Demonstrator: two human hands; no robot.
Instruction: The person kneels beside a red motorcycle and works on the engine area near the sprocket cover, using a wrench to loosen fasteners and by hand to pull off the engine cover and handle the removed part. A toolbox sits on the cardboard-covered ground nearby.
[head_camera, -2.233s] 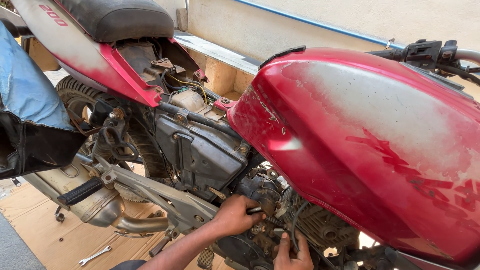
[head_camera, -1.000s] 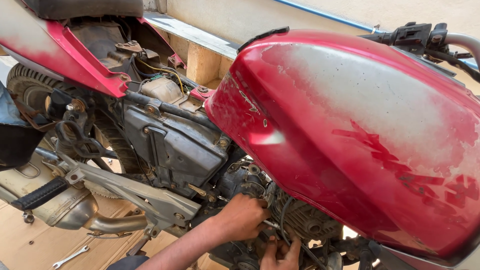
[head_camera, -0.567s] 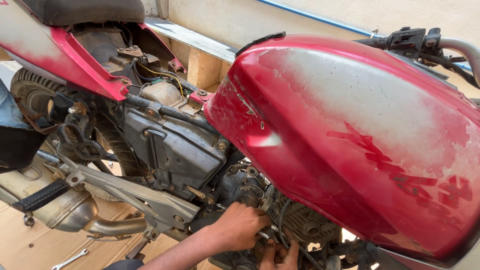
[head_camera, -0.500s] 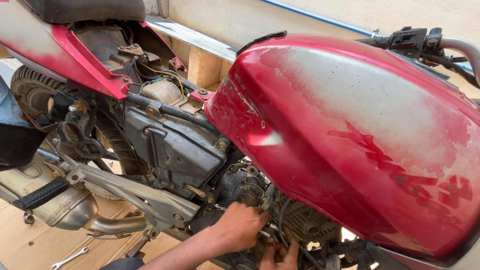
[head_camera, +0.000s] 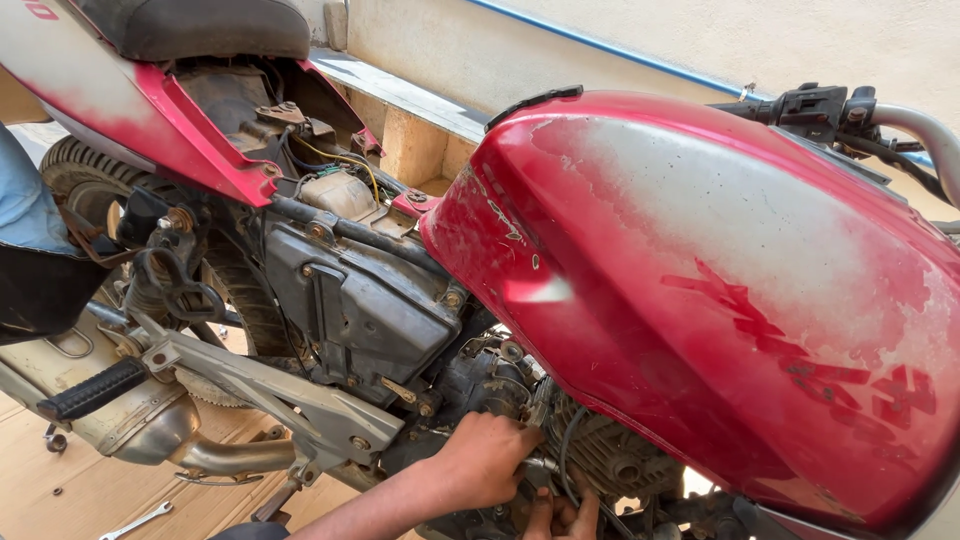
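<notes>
A motorcycle with a worn red fuel tank (head_camera: 700, 290) fills the view. My left hand (head_camera: 485, 460) reaches in from the lower left under the tank. Its fingers are curled around a small metal piece against the engine (head_camera: 610, 455). I cannot make out what that piece is. My right hand (head_camera: 560, 515) is at the bottom edge just below, with fingers pointing up beside a black cable (head_camera: 568, 450). Most of it is cut off by the frame. The spot the fingers work on is hidden by the hands.
A black side box (head_camera: 355, 300) and grey frame bracket (head_camera: 270, 385) sit left of the hands. A footpeg (head_camera: 90, 390) and exhaust pipe (head_camera: 215, 455) lie lower left. A small spanner (head_camera: 135, 520) rests on the wooden floor. The handlebar (head_camera: 880, 115) is at upper right.
Both hands have stayed at the engine under the tank, shifting only slightly. The view has moved a little closer and to the right along the motorcycle.
</notes>
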